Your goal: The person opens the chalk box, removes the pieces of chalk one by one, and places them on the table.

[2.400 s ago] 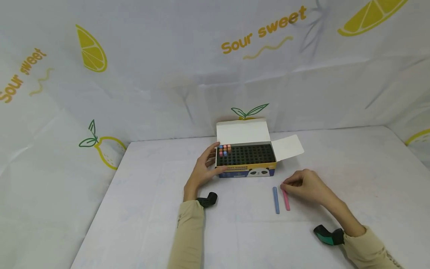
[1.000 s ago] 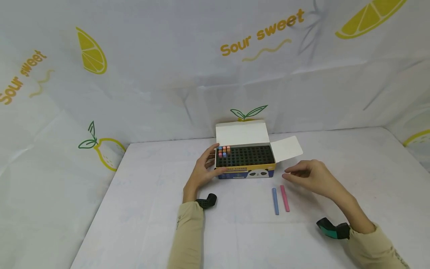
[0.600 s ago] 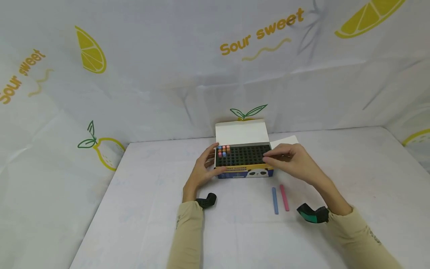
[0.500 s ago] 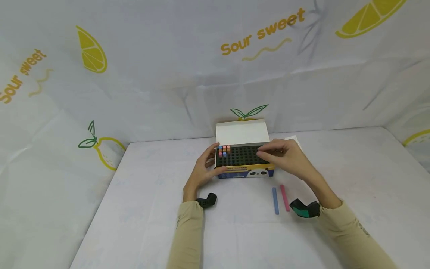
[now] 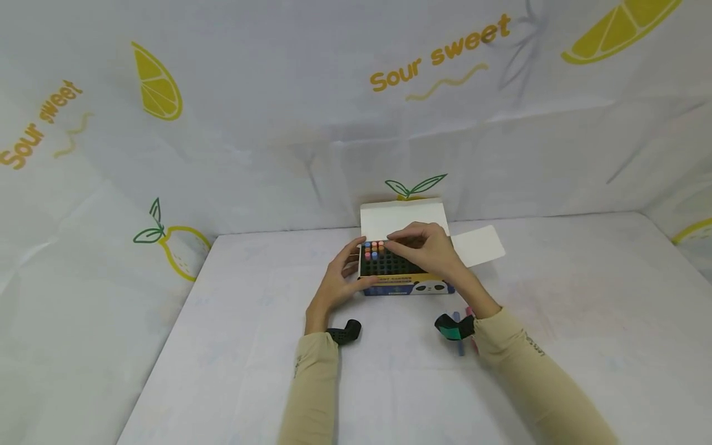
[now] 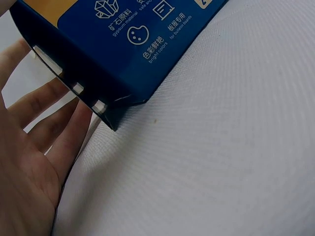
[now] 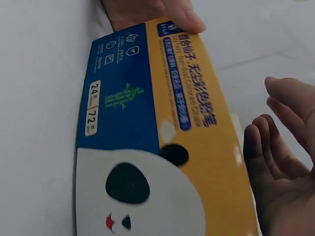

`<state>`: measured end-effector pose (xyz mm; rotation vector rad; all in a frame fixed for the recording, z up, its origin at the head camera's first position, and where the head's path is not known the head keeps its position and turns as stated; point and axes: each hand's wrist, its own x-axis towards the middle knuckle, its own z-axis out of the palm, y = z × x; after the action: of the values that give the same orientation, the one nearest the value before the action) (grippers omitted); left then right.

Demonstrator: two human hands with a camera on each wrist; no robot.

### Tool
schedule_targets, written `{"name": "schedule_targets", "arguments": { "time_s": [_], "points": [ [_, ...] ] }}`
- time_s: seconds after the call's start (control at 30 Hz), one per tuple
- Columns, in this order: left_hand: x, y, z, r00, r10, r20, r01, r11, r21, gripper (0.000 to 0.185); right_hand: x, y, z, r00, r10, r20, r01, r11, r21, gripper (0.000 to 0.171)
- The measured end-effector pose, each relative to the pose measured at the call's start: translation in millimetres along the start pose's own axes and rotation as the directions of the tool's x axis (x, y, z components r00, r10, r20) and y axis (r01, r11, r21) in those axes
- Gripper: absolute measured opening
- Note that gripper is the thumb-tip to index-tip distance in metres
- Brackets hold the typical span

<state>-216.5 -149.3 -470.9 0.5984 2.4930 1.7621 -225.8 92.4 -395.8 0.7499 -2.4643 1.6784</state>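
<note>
Chalk box (image 5: pixel 395 288) stands at the far edge of the table (image 5: pixel 250 278), close to that edge's middle. Lid (image 5: pixel 403 217) up at the back; side flap (image 5: pixel 479 244) folded out over the table at the box's right end. Front face blue and yellow, panda print (image 5: pixel 429 287) toward its right. Inside, a black holder (image 5: pixel 384 267) with rows of holes; upright chalk pieces (image 5: pixel 374 255), blue, pink and orange, grouped at its far left corner.

Left hand (image 5: pixel 336 278) at the box's left end: grip holds the box, thumb over the front top edge, fingers against the end and toward the back.

Right hand (image 5: pixel 431 250) above the holder, beside the grouped pieces; thumb and forefinger tips near each other, grip narrow. Cannot tell whether a piece sits between them.

Blue chalk stick (image 5: pixel 460 350) and pink chalk stick (image 5: pixel 469 310) lie on the table, on the near side of the box's right end, both partly hidden by the right wrist camera (image 5: pixel 452 332) and sleeve (image 5: pixel 495 337). White backdrop (image 5: pixel 267 173) with lemon prints rises past the table's far edge.
</note>
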Motion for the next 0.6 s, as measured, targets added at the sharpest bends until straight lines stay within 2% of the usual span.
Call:
{"name": "schedule_targets", "arguments": {
  "time_s": [0.1, 0.2, 0.33, 0.6],
  "points": [
    [0.2, -0.4, 0.8, 1.000, -0.006, -0.002, 0.006, 1.000, 0.002, 0.088, 7, 2, 9, 0.999, -0.018, -0.030, 0.017, 0.999, -0.048, 0.023],
    [0.6, -1.7, 1.4, 1.000, -0.011, -0.002, 0.011, 1.000, 0.003, 0.087, 11, 5, 15, 0.999, -0.003, -0.047, -0.001, 0.995, -0.096, 0.023],
    [1.3, -2.3, 1.5, 1.000, -0.008, 0.000, 0.008, 1.000, 0.004, 0.088, 11, 7, 19, 0.999, 0.009, -0.044, -0.016, 0.989, -0.146, 0.020],
    [1.3, -1.9, 0.8, 1.000, -0.007, -0.004, 0.007, 1.000, 0.002, 0.089, 10, 9, 26, 0.998, -0.037, -0.041, 0.027, 0.975, -0.221, 0.016]
  ]
}}
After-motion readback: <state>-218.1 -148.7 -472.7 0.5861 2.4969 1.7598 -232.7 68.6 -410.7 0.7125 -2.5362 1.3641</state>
